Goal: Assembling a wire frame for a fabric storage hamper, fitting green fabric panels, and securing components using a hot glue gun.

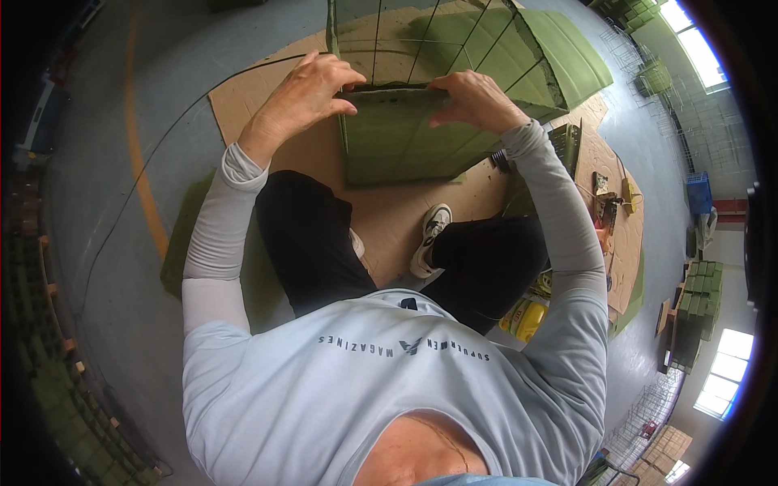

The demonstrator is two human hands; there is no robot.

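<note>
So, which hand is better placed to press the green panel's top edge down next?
Probably the right hand: its fingers already curl over the top edge of the green panel near the middle. The left hand pinches only the left corner.

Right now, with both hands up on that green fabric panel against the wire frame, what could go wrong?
1. Both hands, left hand and right hand, pinch the top edge of the green fabric panel right at the dark wire mesh frame; a finger might get caught or scratched on a wire.
2. The person's white sneaker sits just under the panel on the brown cardboard sheet, so a slipping panel or frame could land on the foot.
</note>
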